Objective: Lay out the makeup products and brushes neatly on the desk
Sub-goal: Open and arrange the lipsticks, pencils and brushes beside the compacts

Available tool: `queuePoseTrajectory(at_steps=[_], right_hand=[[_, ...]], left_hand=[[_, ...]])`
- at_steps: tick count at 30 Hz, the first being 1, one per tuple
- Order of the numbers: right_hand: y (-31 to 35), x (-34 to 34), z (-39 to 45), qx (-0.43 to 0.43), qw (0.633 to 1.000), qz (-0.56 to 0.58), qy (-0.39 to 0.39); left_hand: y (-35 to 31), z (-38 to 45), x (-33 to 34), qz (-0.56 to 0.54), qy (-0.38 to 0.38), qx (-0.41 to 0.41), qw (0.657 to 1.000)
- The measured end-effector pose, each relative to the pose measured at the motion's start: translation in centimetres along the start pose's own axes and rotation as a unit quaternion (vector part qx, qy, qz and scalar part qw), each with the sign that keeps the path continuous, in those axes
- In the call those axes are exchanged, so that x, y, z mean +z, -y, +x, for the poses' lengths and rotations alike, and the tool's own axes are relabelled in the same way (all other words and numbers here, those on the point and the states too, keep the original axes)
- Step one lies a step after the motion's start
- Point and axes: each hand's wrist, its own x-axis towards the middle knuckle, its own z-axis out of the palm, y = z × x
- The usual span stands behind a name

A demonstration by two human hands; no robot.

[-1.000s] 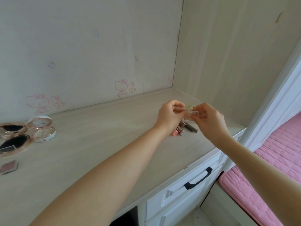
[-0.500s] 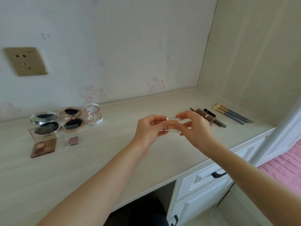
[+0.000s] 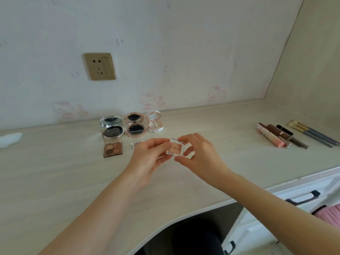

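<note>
Both hands, left hand [image 3: 147, 155] and right hand [image 3: 200, 157], pinch the clear square palette [image 3: 176, 149] above the table [image 3: 55, 172]; open compacts [image 3: 135, 124] lie just beyond, leftward.

Clear blush case [image 3: 176, 148] between both hands [image 3: 150, 159]

On the desk [image 3: 211, 126], three open round compacts [image 3: 135, 124] stand in a row near the back wall, with a square palette [image 3: 112, 145] just before the leftmost one. Between both hands, a small clear case [image 3: 176, 149] sits above the desk's middle. Tubes [image 3: 274, 138] and brushes [image 3: 311, 132] lie side by side at the far right.
</note>
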Motion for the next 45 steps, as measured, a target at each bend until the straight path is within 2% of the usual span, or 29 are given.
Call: queuePoseTrajectory(at_steps=[6,12,15,18,25,33,40,45], right_hand=[[1.5,2.9,0.1,-0.028,0.999,-0.014,0.029],[2.3,4.3,0.4,-0.059,0.997,-0.045,0.009],[2.7,4.5,0.7,-0.091,0.991,-0.096,0.001],[3.1,4.6,0.9,-0.114,0.989,-0.097,0.001],[3.2,3.4,1.7,-0.098,0.994,-0.042,0.041],[3.0,2.6,1.8,-0.097,0.991,-0.035,0.085],[3.0,2.1,1.8,-0.110,0.991,-0.041,0.070],[2.9,2.5,1.6,-0.107,0.989,-0.046,0.086]], left_hand=[[0.6,-1.2,-3.5,-0.118,0.003,-0.061,0.991],[0.7,-1.7,-4.3,-0.216,0.058,-0.106,0.969],[0.7,-1.6,-4.4,-0.218,0.048,-0.094,0.970],[0.9,-1.6,-4.3,-0.210,0.043,-0.085,0.973],[1.2,-1.3,-4.5,-0.198,0.038,-0.080,0.976],[1.3,-1.4,-4.4,-0.177,0.046,-0.079,0.980],[1.0,-1.5,-4.3,-0.168,0.064,-0.077,0.981],[1.2,-1.5,-4.2,-0.166,0.033,-0.045,0.985]])
